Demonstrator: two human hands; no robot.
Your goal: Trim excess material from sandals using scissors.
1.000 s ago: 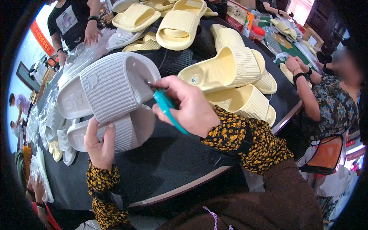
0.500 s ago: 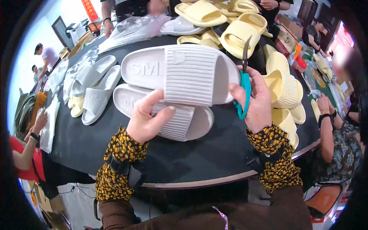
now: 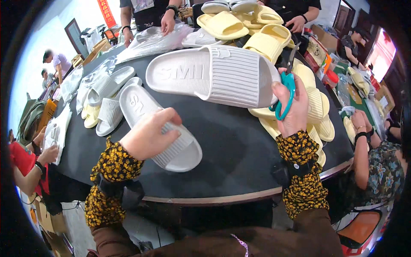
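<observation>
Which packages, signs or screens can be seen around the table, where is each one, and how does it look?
Clear plastic bags: far side of the black table, crumpled, see-through.
More clear bags: table's left edge, flat, shiny.
Red banner: far wall, top left, narrow, hanging upright.
Dark screen: upper left by the wall, rectangular, black.
Cardboard box: upper right beyond the yellow slippers, brown, open.

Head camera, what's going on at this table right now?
A person at a round black table is working on white slides. The left hand rests on one white slide lying on the table. The right hand holds teal scissors and the end of a second white slide, lifted up. Yellow slides are piled behind, and other people stand around the table.
</observation>
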